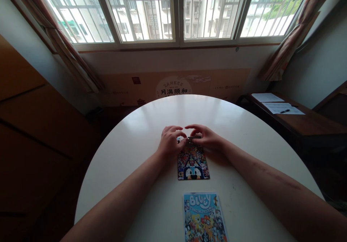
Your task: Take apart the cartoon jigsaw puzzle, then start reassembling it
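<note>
On the white round table, a colourful printed panel [193,162] shows a blue cartoon dog face among many tiny figures. Over its far edge, a small flat grey-brown piece [190,139] with little notches or holes is between my two hands. My right hand [205,136] pinches it between thumb and finger, the other fingers curled above. From the other side, my left hand [172,139] has thumb and index finger closed at the piece's left end. The fingers partly hide the panel's far edge. Closer to me lies a Bluey fanzine booklet [204,215], face up.
The round white table [121,162] has a curved far edge near the wall below a barred window [146,14]. At the right stands a brown desk [320,121] with printed papers [276,108] and a pen. Wooden cabinets [32,126] are on the left.
</note>
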